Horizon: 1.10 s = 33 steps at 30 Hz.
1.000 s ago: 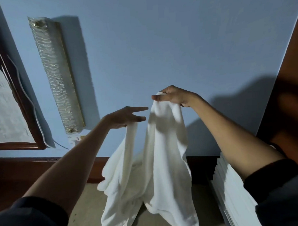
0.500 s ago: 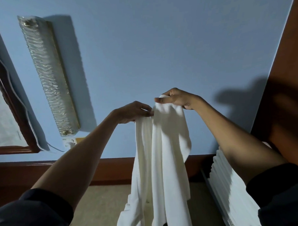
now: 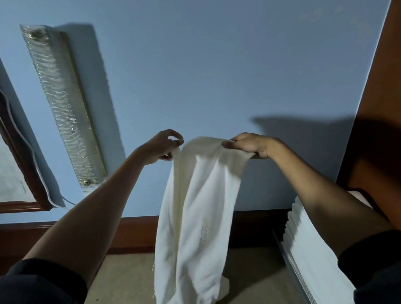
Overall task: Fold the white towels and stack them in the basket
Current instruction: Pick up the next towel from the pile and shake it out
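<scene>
A white towel (image 3: 197, 220) hangs in the air in front of a blue wall, bunched lengthwise and drooping toward the beige surface below. My left hand (image 3: 163, 146) pinches its top edge at the left end. My right hand (image 3: 251, 145) grips the same edge at the right end, so a short span of cloth stretches between them. At the lower right a stack of folded white towels (image 3: 312, 250) sits inside a basket, whose metal rim (image 3: 289, 260) shows at the stack's left side. My right arm covers part of the stack.
A long glass wall lamp (image 3: 63, 104) hangs on the blue wall at left, beside a dark wooden frame (image 3: 20, 171). A brown wooden skirting (image 3: 84, 235) runs along the wall's foot. An orange-brown wooden panel (image 3: 386, 111) stands at right. Beige surface (image 3: 122, 286) lies below.
My hands have moved apart along the towel's top edge, spreading it between them. The left hand went from reaching, to touching, to pinching the edge.
</scene>
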Each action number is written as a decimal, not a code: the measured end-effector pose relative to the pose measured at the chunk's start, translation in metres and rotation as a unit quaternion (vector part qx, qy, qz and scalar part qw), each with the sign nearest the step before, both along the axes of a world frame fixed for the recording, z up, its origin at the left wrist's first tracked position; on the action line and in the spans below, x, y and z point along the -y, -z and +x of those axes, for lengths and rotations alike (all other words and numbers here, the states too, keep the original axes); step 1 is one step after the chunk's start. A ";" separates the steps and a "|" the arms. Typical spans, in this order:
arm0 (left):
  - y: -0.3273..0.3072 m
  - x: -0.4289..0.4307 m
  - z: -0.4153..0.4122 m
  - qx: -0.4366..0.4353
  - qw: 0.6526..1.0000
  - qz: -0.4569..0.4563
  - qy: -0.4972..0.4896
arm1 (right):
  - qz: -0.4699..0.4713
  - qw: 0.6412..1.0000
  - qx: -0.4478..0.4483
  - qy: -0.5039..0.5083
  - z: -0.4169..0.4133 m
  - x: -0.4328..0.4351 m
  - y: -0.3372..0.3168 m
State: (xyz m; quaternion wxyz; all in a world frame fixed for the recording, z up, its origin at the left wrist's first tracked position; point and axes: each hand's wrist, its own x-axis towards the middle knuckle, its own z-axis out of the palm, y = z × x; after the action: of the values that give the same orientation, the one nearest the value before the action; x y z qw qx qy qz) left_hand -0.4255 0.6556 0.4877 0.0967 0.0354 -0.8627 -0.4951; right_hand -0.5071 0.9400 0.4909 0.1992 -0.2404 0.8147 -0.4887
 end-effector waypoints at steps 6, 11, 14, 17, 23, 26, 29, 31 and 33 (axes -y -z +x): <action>0.005 -0.011 0.009 0.041 0.989 0.118 0.083 | -0.004 0.996 0.017 0.086 -0.008 0.051 0.014; 0.004 -0.019 0.011 0.031 0.983 0.128 0.129 | -0.018 0.992 0.033 0.123 -0.014 0.074 0.018; 0.007 -0.024 0.007 -0.006 0.989 0.110 0.102 | -0.103 0.986 0.102 0.086 -0.012 0.080 0.020; 0.014 -0.025 0.001 -0.037 0.992 0.092 0.075 | -0.131 0.982 0.127 0.058 -0.010 0.082 0.023; 0.026 -0.031 -0.008 -0.039 0.984 0.159 0.073 | -0.160 0.974 0.143 0.077 -0.010 0.076 0.027; 0.031 -0.031 -0.012 -0.033 0.984 0.165 0.063 | -0.152 0.973 0.152 0.082 -0.014 0.074 0.031; 0.037 -0.031 -0.012 -0.048 0.989 0.128 0.061 | -0.172 0.968 0.169 0.064 -0.016 0.072 0.032; 0.042 -0.029 -0.013 -0.072 0.992 0.093 0.051 | -0.186 0.965 0.180 0.037 -0.015 0.069 0.031; 0.047 -0.029 -0.015 -0.085 0.992 0.092 0.032 | -0.195 0.964 0.181 0.009 -0.013 0.066 0.031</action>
State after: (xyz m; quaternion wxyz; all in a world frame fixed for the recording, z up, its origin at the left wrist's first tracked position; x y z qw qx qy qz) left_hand -0.4406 0.6843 0.4408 0.1502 -0.0255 -0.8027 -0.5766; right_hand -0.5206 0.8739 0.4599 0.2882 -0.1748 0.6559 -0.6754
